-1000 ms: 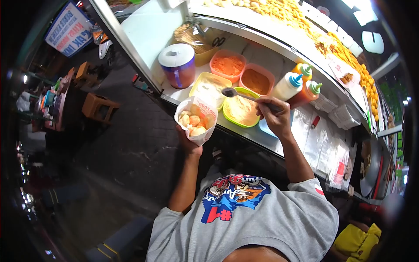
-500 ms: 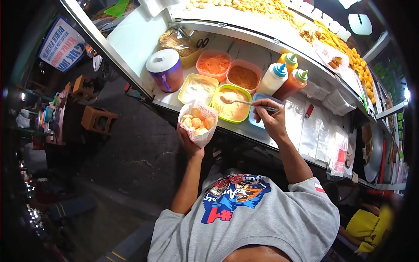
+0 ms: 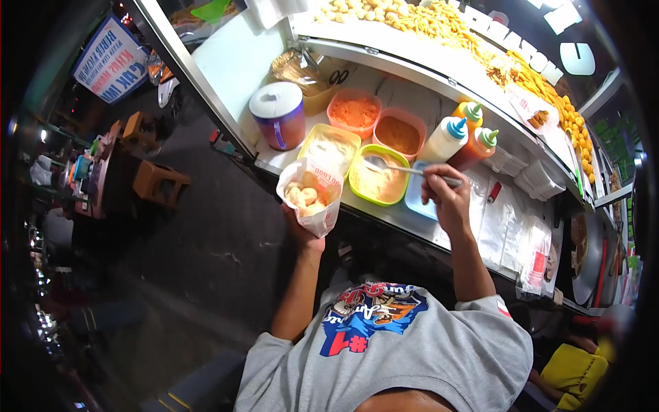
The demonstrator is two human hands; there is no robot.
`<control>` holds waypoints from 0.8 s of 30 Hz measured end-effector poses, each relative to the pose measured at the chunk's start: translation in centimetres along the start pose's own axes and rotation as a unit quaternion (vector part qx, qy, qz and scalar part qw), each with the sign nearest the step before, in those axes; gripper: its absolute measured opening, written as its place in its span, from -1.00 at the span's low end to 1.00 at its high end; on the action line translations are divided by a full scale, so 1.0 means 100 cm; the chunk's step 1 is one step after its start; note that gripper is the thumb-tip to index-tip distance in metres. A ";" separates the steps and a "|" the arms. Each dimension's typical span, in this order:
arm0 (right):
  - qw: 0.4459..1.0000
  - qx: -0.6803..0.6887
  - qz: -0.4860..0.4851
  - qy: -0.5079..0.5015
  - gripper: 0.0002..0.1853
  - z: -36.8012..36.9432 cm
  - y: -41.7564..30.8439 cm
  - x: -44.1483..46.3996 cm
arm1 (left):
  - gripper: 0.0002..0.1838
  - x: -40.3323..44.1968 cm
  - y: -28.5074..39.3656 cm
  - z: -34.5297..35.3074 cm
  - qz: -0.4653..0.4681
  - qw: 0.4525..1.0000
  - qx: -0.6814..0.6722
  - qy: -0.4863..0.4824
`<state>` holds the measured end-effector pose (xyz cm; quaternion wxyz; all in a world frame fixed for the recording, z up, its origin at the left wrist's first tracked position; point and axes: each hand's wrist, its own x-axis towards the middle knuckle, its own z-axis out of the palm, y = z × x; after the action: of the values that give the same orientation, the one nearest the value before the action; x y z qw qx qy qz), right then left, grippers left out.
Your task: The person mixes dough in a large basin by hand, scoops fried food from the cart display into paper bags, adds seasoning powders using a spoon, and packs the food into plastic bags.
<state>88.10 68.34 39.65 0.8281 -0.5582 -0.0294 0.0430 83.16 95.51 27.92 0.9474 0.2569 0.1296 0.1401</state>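
Observation:
My left hand [image 3: 303, 230] is closed around a white paper bag [image 3: 320, 218] with red print. Several round, pale-golden snack balls [image 3: 307, 198] show in its open top. In my right hand [image 3: 447, 196] is a spoon [image 3: 415, 170], gripped by its handle, with its bowl over the pale orange powder inside the lime-green tub [image 3: 398, 198]. Beside that tub are a light yellow tub [image 3: 352, 136] of white powder, a pink tub [image 3: 371, 102] of orange powder and another pink tub [image 3: 423, 130] of brown powder. A blue tub [image 3: 417, 196] sits partly behind my right hand.
Squeeze bottles [image 3: 445, 139] stand behind the tubs. A lidded purple jug [image 3: 278, 117] is at the counter's left end, near bundled skewers [image 3: 300, 71]. Plastic bags [image 3: 504, 230] lie to the right. Fried snacks [image 3: 439, 24] fill the upper shelf. Brown stools [image 3: 159, 184] stand on the left.
The spoon's bowl has shifted toward the back-left part of the lime-green tub, and the powder's surface looks different. My left hand keeps hold of the bag. The whole view has shifted slightly.

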 end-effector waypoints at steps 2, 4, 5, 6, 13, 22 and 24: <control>0.953 -0.288 -0.087 -0.036 -0.90 -0.018 0.011 0.003 | -0.28 0.005 0.008 0.003 0.010 1.000 -0.001 0.004; 0.878 -0.419 -0.228 -0.035 -0.89 -0.020 0.021 0.018 | -0.24 0.017 0.009 -0.005 0.029 0.999 0.026 0.000; 0.872 -0.427 -0.239 -0.013 -0.88 -0.014 0.023 0.030 | -0.22 0.023 0.008 -0.008 0.041 0.998 0.047 0.003; 0.865 -0.435 -0.249 0.009 -0.87 -0.004 0.027 0.046 | -0.20 0.028 0.006 -0.012 0.052 0.996 0.066 0.007; 0.905 -0.370 -0.206 0.028 -0.83 0.033 0.104 0.159 | -0.15 0.044 -0.002 -0.018 0.065 0.994 0.078 -0.038; 0.994 -0.093 -0.052 0.010 -0.84 0.045 0.048 0.126 | -0.26 0.043 -0.001 -0.008 0.101 0.988 0.116 0.003; 0.995 -0.066 -0.055 -0.052 -0.85 0.051 0.033 0.103 | -0.28 0.041 0.001 0.002 0.126 0.983 0.134 -0.023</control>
<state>97.69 75.37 38.50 0.7876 -0.6065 -0.1059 0.0243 87.00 96.86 27.49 0.8819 0.3986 0.0920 0.2343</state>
